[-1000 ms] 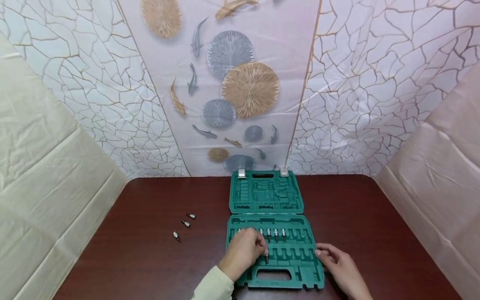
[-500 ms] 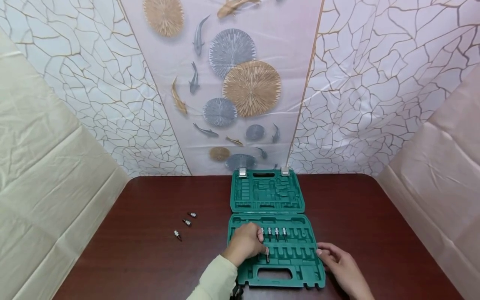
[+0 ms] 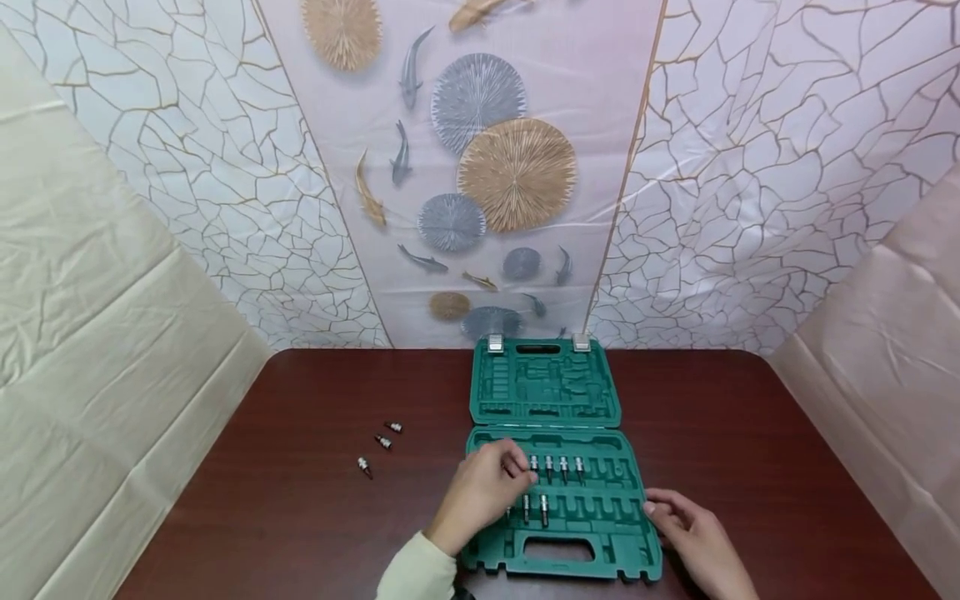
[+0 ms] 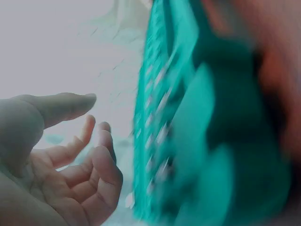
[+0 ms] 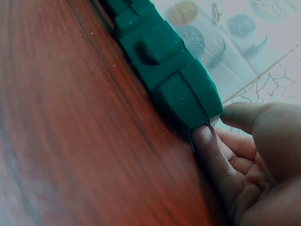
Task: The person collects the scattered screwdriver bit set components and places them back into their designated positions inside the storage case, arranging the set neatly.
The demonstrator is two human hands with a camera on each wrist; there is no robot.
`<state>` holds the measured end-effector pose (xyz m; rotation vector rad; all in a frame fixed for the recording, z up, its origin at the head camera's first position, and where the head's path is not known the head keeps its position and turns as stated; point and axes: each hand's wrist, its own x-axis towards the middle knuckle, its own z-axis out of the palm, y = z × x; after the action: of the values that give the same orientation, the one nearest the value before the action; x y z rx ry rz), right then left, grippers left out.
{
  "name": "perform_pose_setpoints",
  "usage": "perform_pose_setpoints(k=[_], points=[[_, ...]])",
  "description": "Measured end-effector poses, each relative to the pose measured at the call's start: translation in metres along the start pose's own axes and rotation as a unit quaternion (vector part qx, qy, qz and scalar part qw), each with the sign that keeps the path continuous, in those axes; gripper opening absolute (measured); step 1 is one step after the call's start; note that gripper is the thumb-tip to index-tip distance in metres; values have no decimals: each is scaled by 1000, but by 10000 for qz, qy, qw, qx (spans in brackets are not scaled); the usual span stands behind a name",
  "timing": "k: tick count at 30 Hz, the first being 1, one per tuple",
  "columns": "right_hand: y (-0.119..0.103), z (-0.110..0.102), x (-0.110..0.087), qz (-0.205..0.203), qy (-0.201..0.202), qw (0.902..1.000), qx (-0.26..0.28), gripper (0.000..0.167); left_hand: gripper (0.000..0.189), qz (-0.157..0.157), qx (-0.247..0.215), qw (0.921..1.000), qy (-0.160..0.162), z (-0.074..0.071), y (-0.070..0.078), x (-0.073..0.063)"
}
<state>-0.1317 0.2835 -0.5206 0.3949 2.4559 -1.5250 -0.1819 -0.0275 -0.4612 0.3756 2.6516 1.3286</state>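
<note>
My left hand point(image 3: 483, 492) hovers over the left part of the open green socket case point(image 3: 570, 560), its thumb and fingers apart. Nothing lies between them in the left wrist view. Just right of its fingertips, silver bit sockets point(image 3: 564, 468) with dark tips sit in the upper row of slots. In the lower row, a bit socket point(image 3: 544, 510) stands beside two others, one partly covered by the hand. At the case's right edge, my right hand point(image 3: 697, 533) holds the rim; thumb and finger pinch its corner in the right wrist view.
Three loose bit sockets point(image 3: 383, 442) lie on the dark red-brown table point(image 3: 315, 533), left of the case. The case lid point(image 3: 543, 379), with two metal latches, lies folded back towards the patterned backdrop point(image 3: 517, 275). Fabric panels point(image 3: 885, 333) rise at both sides.
My left hand has let go of a bit socket in the lower row and moved up and away from it. The right hand stays at the case edge. The head view has shifted slightly.
</note>
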Motion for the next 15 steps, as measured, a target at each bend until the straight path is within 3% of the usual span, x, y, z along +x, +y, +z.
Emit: perform_pose_setpoints(k=[8, 12, 15], points=[[0, 0, 3, 131, -200, 9997, 27, 67, 9, -200, 711, 9921, 1018, -70, -36, -17], [2, -4, 5, 152, -210, 9997, -27, 67, 9, -549, 1157, 9818, 1406, -104, -56, -23], [3, -3, 7, 161, -228, 9996, -6, 68, 13, -916, 1494, 9733, 1481, -125, -72, -26]])
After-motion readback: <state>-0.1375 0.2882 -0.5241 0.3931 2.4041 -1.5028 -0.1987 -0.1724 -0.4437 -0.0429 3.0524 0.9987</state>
